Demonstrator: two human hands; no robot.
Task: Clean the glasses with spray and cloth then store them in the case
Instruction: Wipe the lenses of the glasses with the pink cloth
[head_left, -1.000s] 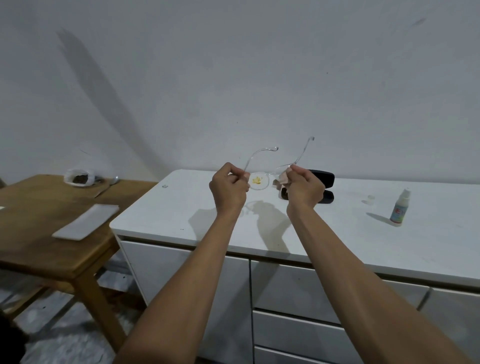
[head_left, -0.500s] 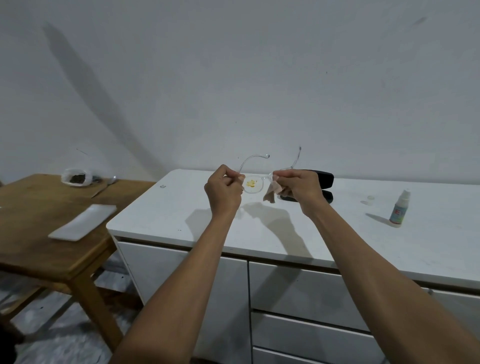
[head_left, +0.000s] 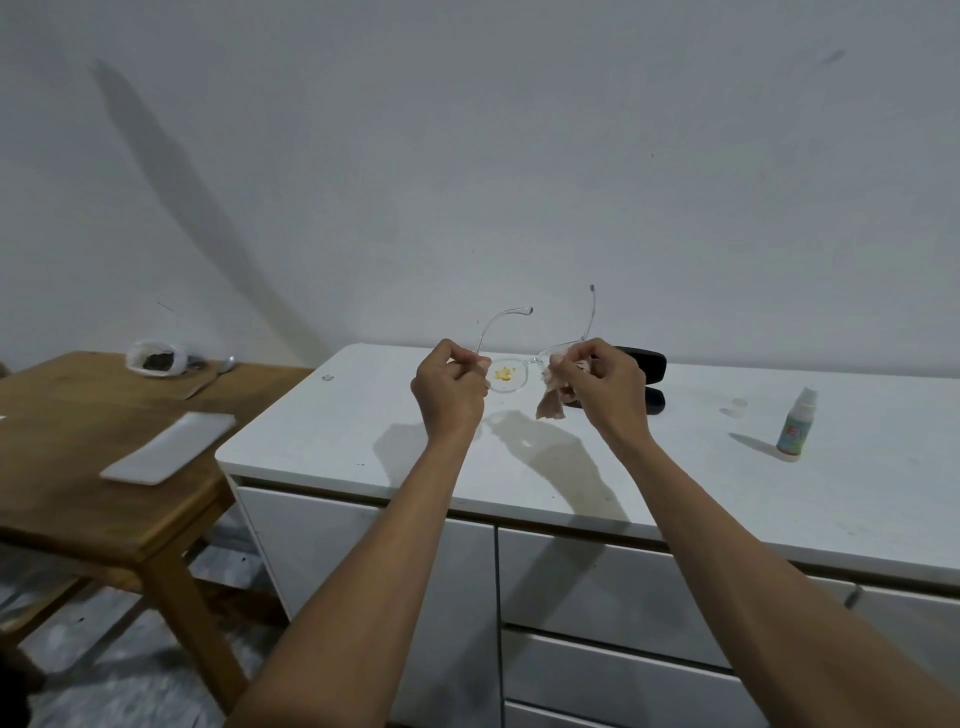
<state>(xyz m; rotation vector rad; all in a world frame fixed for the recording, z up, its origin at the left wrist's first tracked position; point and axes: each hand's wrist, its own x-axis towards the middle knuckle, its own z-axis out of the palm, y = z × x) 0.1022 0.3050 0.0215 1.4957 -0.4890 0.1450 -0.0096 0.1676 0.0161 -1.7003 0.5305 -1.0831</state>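
Glasses (head_left: 506, 376): clear frame, temples unfolded and raised; yellow smear seen on one lens.
Position: held in the air above the white table (head_left: 675, 467), between both hands.
Left hand (head_left: 449, 392): curled, frame pinched at its left end.
Right hand (head_left: 605, 387): pinkish cloth (head_left: 550, 402) gripped against the other lens.
Case (head_left: 641, 366): black, open, behind the right hand.
Spray bottle (head_left: 796, 426): upright, well right; label unreadable.

The spray bottle (head_left: 796, 425) label is too small to read.
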